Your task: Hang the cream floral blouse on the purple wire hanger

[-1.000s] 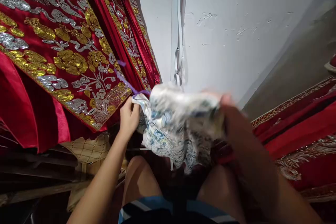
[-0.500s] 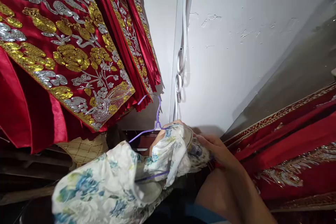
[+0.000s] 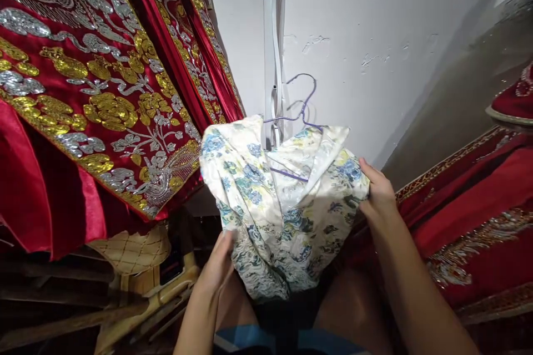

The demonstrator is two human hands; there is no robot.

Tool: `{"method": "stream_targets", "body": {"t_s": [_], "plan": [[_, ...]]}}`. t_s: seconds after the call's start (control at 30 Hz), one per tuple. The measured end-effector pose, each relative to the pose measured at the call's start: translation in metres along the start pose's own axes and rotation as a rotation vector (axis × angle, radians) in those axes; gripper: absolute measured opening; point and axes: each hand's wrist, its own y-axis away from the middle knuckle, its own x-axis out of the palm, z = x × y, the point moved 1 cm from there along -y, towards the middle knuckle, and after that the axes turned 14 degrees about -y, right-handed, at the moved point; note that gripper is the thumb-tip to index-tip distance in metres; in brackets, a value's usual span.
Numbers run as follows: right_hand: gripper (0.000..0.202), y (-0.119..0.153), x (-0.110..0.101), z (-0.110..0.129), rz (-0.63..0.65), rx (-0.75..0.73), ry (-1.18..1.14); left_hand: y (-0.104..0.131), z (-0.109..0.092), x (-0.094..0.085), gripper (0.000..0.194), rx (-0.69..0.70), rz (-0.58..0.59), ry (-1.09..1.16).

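Note:
A white floral garment [image 3: 254, 188] with blue and yellow flowers hangs spread on a purple hanger [image 3: 303, 111], whose hook points up in front of the wall. The hanger's lower bar shows through the neckline. My right hand [image 3: 378, 188] pinches the garment's right shoulder edge between thumb and fingers. At its lower left side, my left hand [image 3: 222, 252] grips the cloth, with the fingers partly hidden behind it.
Red embroidered garments [image 3: 112, 111] with gold and silver patterns hang at the left. More red cloth [image 3: 491, 205] lies along the right. A wooden chair [image 3: 158, 299] stands at the lower left, and a white metal scroll piece [image 3: 275, 55] runs along the white wall.
The floral garment, bunched and tilted before, is now spread upright and further right. The hanger's hook has moved up and right. My left hand has come into view on the garment's left side.

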Motion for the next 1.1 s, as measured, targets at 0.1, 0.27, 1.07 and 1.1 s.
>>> {"method": "stream_targets", "body": {"t_s": [0.1, 0.27, 1.07, 1.1], "plan": [[0.032, -0.003, 0.021, -0.004, 0.084, 0.080, 0.000, 0.006, 0.003, -0.001, 0.075, 0.028, -0.036, 0.013], [0.036, 0.013, 0.021, -0.007, 0.130, 0.182, 0.098, 0.011, 0.017, 0.004, 0.074, 0.029, -0.053, -0.087], [0.044, 0.153, -0.035, -0.116, 0.079, 0.195, 0.330, 0.033, 0.071, 0.053, 0.055, -0.008, -0.006, -0.158], [0.044, 0.150, -0.025, -0.113, 0.171, 0.224, 0.347, 0.033, 0.072, 0.055, 0.053, -0.002, 0.002, -0.154]]}}
